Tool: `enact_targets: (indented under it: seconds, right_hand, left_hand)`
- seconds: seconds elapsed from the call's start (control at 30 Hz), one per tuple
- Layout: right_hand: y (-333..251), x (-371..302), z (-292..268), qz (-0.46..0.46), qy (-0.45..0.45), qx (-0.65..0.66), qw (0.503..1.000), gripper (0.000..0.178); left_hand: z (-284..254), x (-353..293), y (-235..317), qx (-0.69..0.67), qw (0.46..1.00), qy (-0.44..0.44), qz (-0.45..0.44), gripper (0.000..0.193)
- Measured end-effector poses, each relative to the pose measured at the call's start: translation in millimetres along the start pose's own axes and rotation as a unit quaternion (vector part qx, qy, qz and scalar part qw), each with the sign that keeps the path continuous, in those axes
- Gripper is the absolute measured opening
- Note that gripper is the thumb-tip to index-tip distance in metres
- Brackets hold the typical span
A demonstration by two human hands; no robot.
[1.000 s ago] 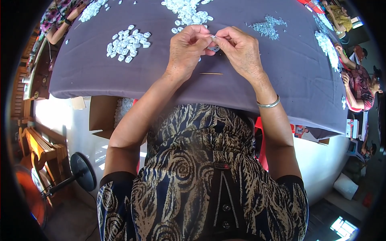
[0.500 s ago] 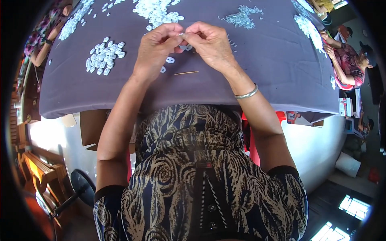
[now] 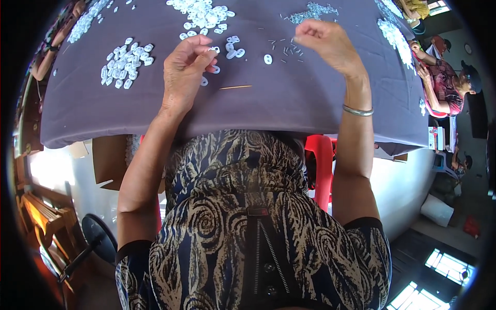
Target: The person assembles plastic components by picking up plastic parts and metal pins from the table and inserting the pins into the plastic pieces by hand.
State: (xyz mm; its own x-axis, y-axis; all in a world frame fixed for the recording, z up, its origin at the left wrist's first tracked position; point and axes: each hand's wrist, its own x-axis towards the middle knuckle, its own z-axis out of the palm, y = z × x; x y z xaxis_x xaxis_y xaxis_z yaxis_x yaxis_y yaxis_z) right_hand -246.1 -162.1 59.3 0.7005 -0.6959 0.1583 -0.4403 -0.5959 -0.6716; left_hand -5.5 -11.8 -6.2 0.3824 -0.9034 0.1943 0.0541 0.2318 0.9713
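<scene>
My left hand (image 3: 182, 70) is closed in a pinch on a small white oval plastic piece (image 3: 215, 50). Several similar white pieces with two dark holes (image 3: 239, 53) lie just right of it, and one sits alone (image 3: 267, 59) farther right. Over the loose thin metal pins (image 3: 285, 50) hangs my right hand (image 3: 330, 47), its thumb and fingers drawn together; whatever is between them is hidden. A pale wooden stick (image 3: 235, 87) rests on the cloth between my forearms.
A dark cloth covers the table (image 3: 289, 106). White pieces form a small heap (image 3: 126, 63) at left and a larger one (image 3: 204, 13) at the far middle. A heap of metal pins (image 3: 314, 11) lies beyond my right hand. Other people (image 3: 442, 85) sit at both sides.
My hands, together before, have come apart. The right went right to the loose pins; the left stayed near its place with the white piece. The view shifted slightly.
</scene>
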Motion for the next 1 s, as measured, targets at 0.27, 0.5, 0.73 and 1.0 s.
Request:
enact_targets:
  seconds: [0.27, 0.5, 0.73, 1.0]
  right_hand:
    - [24, -33, 14, 0.034, 0.015, -0.072, 0.997, 0.012]
    - [31, -29, 22, 0.022, -0.001, -0.078, 0.997, 0.013]
    - [-20, -17, 33, 0.003, -0.008, 0.060, 0.998, 0.007]
    - [-48, 37, 92, -0.017, -0.021, 0.238, 0.971, 0.012]
  left_hand:
    - [-7, -2, -5, 0.030, 0.999, 0.027, -0.003, 0.020]
    - [-10, -4, -9, 0.021, 0.999, 0.022, 0.019, 0.020]
    - [-3, -5, -10, 0.024, 1.000, 0.005, 0.013, 0.022]
    - [-3, -3, -14, 0.021, 1.000, -0.004, 0.007, 0.022]
